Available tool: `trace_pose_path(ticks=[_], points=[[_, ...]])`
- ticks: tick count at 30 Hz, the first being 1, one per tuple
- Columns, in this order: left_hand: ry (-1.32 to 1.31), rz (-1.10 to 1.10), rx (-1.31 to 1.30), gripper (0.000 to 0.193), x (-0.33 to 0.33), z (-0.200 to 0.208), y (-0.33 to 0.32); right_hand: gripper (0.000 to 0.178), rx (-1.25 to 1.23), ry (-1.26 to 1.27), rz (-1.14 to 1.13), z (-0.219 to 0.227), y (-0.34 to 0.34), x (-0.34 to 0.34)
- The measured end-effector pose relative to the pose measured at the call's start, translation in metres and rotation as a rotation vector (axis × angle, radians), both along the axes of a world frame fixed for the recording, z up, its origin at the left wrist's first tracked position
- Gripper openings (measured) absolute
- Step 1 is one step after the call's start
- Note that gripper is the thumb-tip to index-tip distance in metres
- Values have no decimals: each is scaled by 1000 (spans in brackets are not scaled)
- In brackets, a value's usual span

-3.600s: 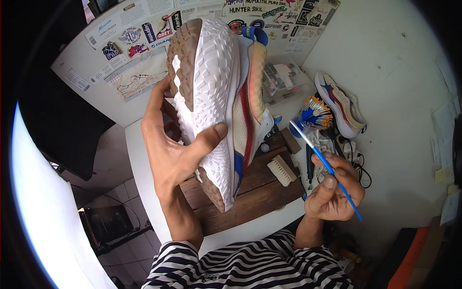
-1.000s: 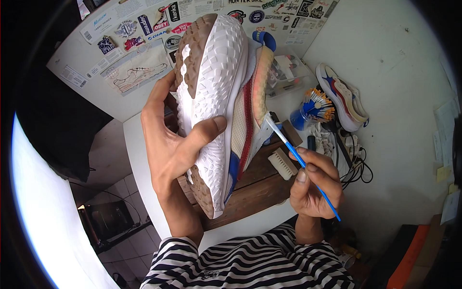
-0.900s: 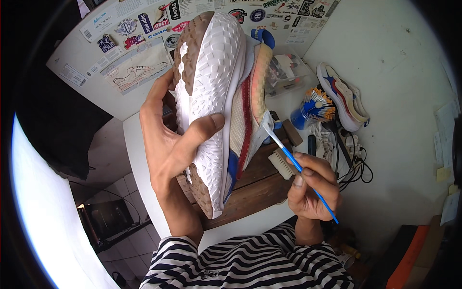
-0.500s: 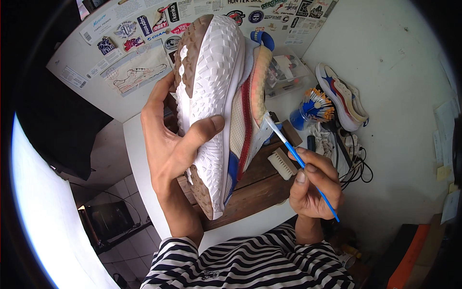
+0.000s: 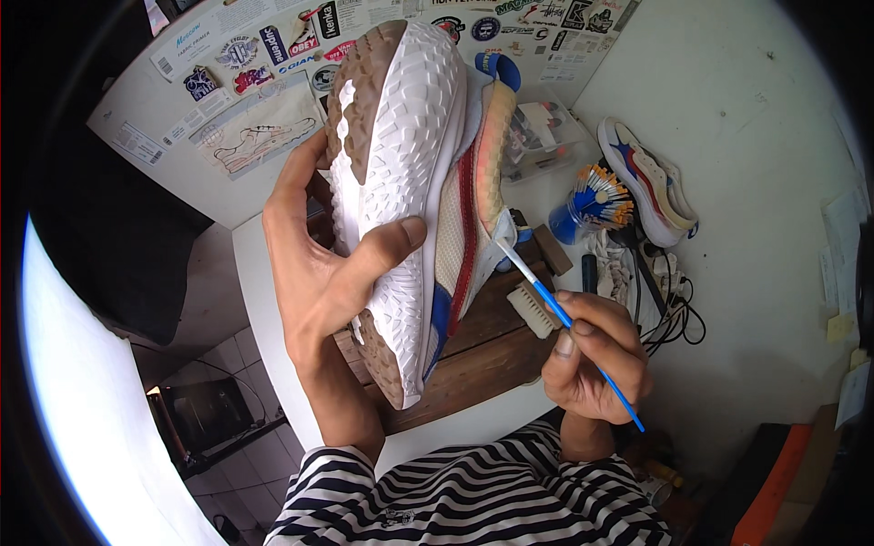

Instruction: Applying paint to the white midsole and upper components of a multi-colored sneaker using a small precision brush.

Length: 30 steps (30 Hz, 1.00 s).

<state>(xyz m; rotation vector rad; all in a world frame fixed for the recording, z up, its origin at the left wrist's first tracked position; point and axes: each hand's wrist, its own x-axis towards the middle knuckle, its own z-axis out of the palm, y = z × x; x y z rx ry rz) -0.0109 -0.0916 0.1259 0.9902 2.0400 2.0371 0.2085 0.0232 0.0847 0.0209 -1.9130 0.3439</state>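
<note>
My left hand (image 5: pixel 332 259) grips a sneaker (image 5: pixel 405 164) tipped on its side, thumb pressed on the white and brown studded sole. Its upper shows cream mesh, a red stripe, blue patches and a yellow-pink collar. In my right hand (image 5: pixel 596 359) is a slim blue paintbrush (image 5: pixel 557 309), pinched between thumb and fingers. The pale brush tip meets the upper just below the collar. Under the shoe lies a dark wooden board (image 5: pixel 473 364). A pale-bristled scrub brush (image 5: pixel 533 309) rests on it, close to my right fingers.
A matching sneaker (image 5: pixel 642 182) stands at the back right. Beside it are a blue cup (image 5: pixel 566 221) full of paintbrushes and a clear plastic box (image 5: pixel 546 136). Black cables (image 5: pixel 674 318) tangle along the right wall. Stickers and a shoe drawing (image 5: pixel 259 127) cover the back panel.
The brush tip has slid slightly down and left along the upper below the collar, my right hand shifting a little with it. The sneaker has tilted up very slightly.
</note>
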Motion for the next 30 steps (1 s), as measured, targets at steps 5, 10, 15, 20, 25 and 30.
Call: trace_pose_path(ticks=[5,10,15,20,25,30], points=[[-28,-14,29,98,3,2,2,22,43,48,-60,1,1,-5],[20,31,29,97,2,-2,2,22,66,37,-53,-1,-4,-6],[-40,2,14,96,1,0,1,21,74,20,-58,1,-3,-7],[-26,33,-2,95,-12,-2,-4,18,-86,79,27,-2,7,5],[-13,133,-62,91,-41,-15,-8,14,-543,7,10,-3,38,7],[9,171,-104,84,-65,-33,-15,5,-715,-302,-28,-1,63,-9]])
